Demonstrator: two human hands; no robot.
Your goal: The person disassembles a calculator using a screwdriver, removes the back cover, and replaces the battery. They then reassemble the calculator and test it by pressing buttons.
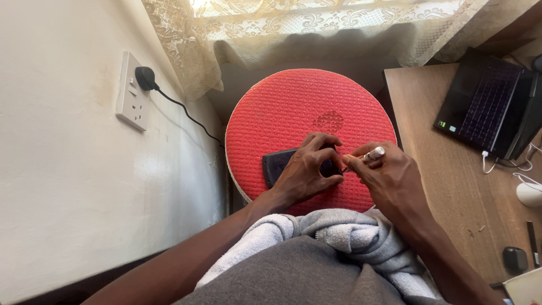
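On the red round cushion point(293, 113), my left hand point(307, 172) pins a small dark device point(276, 165) while my right hand point(387, 175) pinches a slim silver-capped tool point(372, 153) against it; a slip could gouge it.

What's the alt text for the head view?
Left hand steadies a small dark flat device on a round red cushioned stool; right hand holds a thin silver tool to it. An open laptop sits on the wooden desk at right.
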